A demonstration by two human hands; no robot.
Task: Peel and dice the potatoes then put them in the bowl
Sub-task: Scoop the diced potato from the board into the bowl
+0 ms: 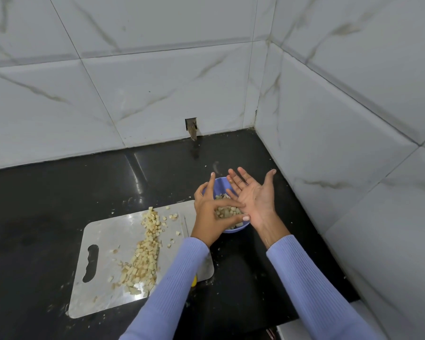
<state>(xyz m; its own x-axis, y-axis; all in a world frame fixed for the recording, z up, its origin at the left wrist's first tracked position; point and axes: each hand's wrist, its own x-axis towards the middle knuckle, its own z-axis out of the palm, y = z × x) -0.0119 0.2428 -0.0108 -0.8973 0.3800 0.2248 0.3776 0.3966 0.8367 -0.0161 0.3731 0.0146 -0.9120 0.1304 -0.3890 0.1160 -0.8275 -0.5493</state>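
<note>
A small blue bowl (232,230) stands on the black counter just right of a pale cutting board (108,241). Diced potato (227,212) lies in the bowl. A long pile of potato cubes (145,256) runs down the middle of the board, with loose cubes scattered near its far end. Both hands hover over the bowl. My right hand (255,197) is held palm up with fingers spread and straight. My left hand (207,217) reaches across, its fingertips and thumb touching the right palm's edge, holding nothing I can see.
The black counter (59,197) ends at marble-tiled walls behind and to the right, forming a corner. A small hole with a stub (193,130) sits in the back wall. A yellow object (194,281) peeks out beneath my left sleeve at the board's near edge. Potato crumbs dot the counter.
</note>
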